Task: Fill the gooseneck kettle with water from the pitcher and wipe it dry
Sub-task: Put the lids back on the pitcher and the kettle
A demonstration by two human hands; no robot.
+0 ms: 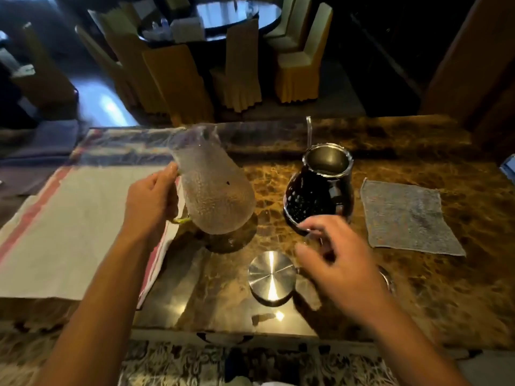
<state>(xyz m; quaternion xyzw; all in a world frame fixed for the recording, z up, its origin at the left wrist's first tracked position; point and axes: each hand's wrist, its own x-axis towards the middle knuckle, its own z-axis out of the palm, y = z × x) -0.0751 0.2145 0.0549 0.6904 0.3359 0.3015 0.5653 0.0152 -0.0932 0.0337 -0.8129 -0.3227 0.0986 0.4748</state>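
Kettle [319, 190] stands lidless on the counter [418, 288]. Left hand [150, 201] grips the tilted pitcher [214, 188] by its handle. Right hand [334, 263], fingers loosely spread, hovers near the kettle, holding nothing

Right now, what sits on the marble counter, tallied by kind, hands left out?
Glass pitcher: 1
Gooseneck kettle: 1
Metal lid: 1
Grey cloth: 1
White towel with red stripe: 1
Total: 5
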